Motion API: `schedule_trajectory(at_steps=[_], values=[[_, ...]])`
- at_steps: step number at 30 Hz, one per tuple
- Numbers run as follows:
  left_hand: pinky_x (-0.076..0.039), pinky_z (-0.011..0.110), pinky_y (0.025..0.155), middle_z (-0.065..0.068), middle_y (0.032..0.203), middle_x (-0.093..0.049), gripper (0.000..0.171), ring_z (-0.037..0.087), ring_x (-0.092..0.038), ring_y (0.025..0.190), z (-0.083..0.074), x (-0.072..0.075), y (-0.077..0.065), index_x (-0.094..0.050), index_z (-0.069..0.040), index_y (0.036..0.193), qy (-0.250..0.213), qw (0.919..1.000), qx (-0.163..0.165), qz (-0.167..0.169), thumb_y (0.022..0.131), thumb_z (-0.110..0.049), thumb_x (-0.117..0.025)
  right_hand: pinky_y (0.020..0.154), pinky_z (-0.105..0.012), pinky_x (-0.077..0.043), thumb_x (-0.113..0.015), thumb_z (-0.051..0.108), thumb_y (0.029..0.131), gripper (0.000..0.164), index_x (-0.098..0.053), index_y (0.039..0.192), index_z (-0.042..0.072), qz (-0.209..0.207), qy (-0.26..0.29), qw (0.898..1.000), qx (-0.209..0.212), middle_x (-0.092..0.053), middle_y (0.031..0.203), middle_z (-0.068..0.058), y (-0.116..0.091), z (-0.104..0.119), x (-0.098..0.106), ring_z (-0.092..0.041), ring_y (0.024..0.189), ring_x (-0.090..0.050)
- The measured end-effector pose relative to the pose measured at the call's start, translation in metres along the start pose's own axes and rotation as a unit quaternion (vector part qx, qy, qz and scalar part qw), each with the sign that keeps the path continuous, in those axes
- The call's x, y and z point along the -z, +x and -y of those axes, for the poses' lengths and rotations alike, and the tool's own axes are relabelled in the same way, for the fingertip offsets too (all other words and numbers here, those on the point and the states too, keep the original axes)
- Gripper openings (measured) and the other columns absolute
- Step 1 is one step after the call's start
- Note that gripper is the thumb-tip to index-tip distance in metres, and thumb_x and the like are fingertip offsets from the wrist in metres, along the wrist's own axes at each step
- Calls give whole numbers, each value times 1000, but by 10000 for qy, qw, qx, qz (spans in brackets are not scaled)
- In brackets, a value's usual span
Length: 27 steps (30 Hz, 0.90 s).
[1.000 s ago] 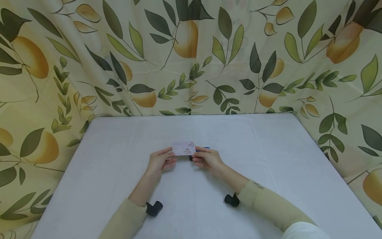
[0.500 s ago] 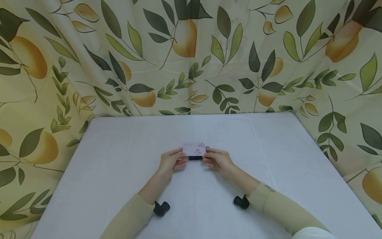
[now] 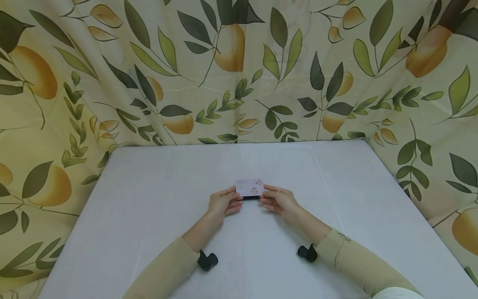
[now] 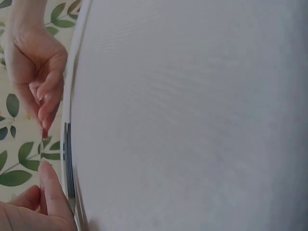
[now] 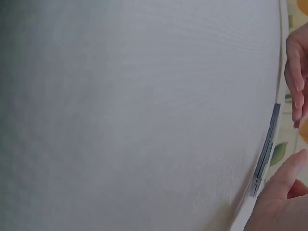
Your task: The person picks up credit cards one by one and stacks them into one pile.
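Observation:
Both hands hold a thin pale card printed with small pink and dark marks. My left hand pinches its left edge and my right hand its right edge. In the left wrist view the card shows edge-on between the fingertips. Below the card, a flat dark thing lies on the table; the card hides most of it in the head view. From the right wrist it appears as a low dark layered slab, apart from the card. Its kind cannot be told.
A white cloth covers the table. Behind and at the sides hangs a curtain with leaves and orange fruit. A black camera mount sits at each wrist, the left mount and the right mount.
Both hands have moved right together with the card between them. The card now sits over the dark flat thing, which showed partly to its right one second ago.

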<state>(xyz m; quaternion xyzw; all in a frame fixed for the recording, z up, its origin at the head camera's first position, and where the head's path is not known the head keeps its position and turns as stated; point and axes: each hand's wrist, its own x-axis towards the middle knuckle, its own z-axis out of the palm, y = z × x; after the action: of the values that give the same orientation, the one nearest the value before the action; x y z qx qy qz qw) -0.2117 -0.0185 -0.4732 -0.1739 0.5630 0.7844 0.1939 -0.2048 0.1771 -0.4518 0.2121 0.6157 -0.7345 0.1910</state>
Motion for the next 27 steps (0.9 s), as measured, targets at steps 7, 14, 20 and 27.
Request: schedule_trajectory(at_steps=[7,14,20,27], values=[[-57,30,64,13,84,-69,41,15,-67,65,2,-1,1,-54,-2,125,234,9997,40,-67,85,-2,-61,63,-23,-56,-55,7,90,43,-47,132,4,-84,-169,9997,-174,-69,80,-4,1,-1,2,-13,70,-67],[-57,30,62,13,82,-69,38,15,-66,63,4,-3,2,-55,-1,123,395,9991,-4,-158,85,-1,-59,60,-22,-56,-58,7,88,42,-50,130,5,-247,-352,9987,-262,-70,80,-5,5,-4,1,-13,68,-68],[-58,30,61,13,81,-68,38,14,-66,61,3,-4,0,-54,0,123,446,9988,-75,-161,85,0,-59,56,-21,-55,-59,7,88,42,-51,129,6,-297,-440,9981,-300,-69,79,-4,8,-6,2,-11,65,-67],[-58,31,62,15,82,-68,39,14,-66,61,3,-5,-1,-52,0,126,543,9984,-69,-167,87,-1,-58,53,-19,-54,-61,7,86,42,-52,127,6,-345,-498,9977,-309,-69,76,-3,8,-5,1,-10,61,-66]])
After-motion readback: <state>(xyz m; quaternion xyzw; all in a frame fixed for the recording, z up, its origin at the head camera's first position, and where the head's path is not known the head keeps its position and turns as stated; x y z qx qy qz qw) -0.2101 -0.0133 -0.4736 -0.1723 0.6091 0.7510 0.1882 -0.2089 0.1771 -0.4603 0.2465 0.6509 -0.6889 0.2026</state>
